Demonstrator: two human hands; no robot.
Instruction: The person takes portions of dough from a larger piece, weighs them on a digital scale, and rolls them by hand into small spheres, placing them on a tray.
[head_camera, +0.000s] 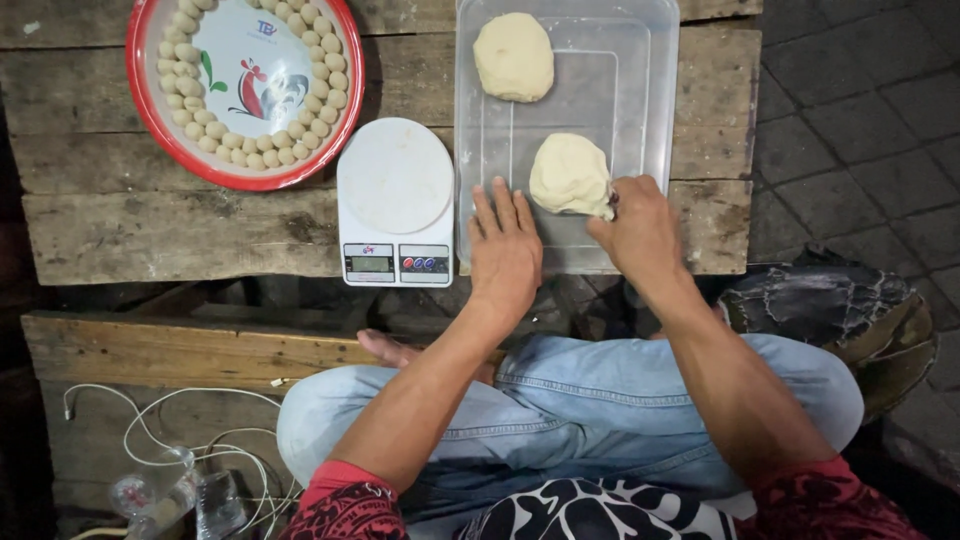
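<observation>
Dough lump (568, 174), the nearer of two in the clear plastic tray (664, 90), is pinched at its edge by the right hand (640, 225), fingers closed on it. Beside it, the left hand (505, 248) is laid flat and open on the tray, seemingly to steady it. Left of the tray, a white scale (396, 200) is set on the counter (180, 230), with a red platter (245, 90) of small dough balls (290, 150) beyond.

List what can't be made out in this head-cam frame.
Head view only:
- right hand fingertips: curled behind the near dough lump, so the grip is unclear.
- Clear tray: near left corner covered by the left hand.
- Red round tray: top cut off by the frame edge.
- Scale display: too small to read.
- Clutter by the white cable: dark, blurred.
</observation>
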